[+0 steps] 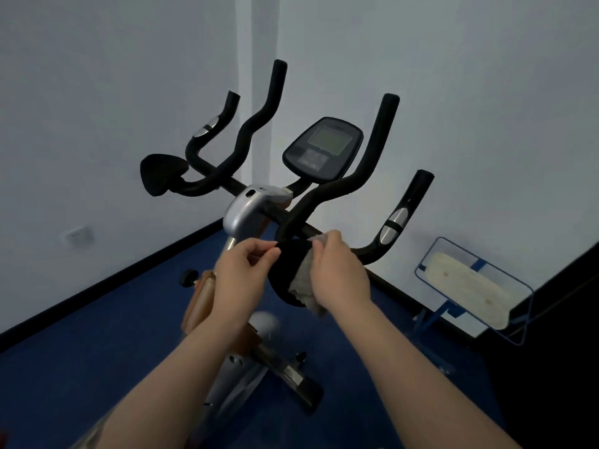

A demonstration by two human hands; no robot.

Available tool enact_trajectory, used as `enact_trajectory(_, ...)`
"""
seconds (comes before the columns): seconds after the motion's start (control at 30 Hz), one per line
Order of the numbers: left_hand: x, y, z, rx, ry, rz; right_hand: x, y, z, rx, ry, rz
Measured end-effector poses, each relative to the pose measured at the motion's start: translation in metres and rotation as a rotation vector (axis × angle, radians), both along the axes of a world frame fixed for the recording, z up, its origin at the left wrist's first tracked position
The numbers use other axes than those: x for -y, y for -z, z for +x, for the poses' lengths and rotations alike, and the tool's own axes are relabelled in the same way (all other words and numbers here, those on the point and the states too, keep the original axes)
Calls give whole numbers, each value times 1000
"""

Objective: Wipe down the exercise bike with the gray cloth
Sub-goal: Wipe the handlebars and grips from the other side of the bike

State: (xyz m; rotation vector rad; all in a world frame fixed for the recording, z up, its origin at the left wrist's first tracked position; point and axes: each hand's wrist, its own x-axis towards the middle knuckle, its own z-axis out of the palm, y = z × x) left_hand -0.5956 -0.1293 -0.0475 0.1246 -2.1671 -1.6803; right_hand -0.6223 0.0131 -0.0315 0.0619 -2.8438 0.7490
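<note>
Exercise bike (246,215) stands on blue floor (97,325) in room corner, white walls (113,92) behind w/ black baseboard. Black foam handlebars (376,150) rise in four prongs; two carry silver pulse sensors. Console (322,149) w/ grey LCD sits centre, tilted toward viewer. Silver stem housing (246,209) below console; orange frame section lower down. Black elbow pad (162,173) at handlebar left end; second black elbow pad (285,273) at near right, between both hands.

Blue wire-frame rack (476,286) w/ pale pad leans at right wall, apart from bike.

Right hand (340,273): fingers curled round gray cloth (303,280), cloth pressed against right edge of near pad, loose end hanging below the hand.

Left hand (243,270): thumb and fingertips pinch left edge of same pad.

Wall socket (76,235) low on left wall, just above baseboard.
</note>
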Motion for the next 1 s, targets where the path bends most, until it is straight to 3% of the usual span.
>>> enact_trajectory(0.2, -4, 0, 2, -4, -19, 29, 3, -10, -19, 92, -45, 214)
enact_trajectory(0.4, 2, 2, -1, 2, 8, 7, -6, 6, 0, -88, -148, 66)
enact_trajectory(0.57, 1, 4, -4, 6, -33, -1, -7, -2, -23, 4, -292, 205)
enact_trajectory(0.77, -9, 7, 0, -3, -111, 48, -14, 0, -15, -30, -369, -7)
enact_trajectory(1.0, -31, 11, 6, -18, -252, 230, -11, -11, -35, 35, -524, 93)
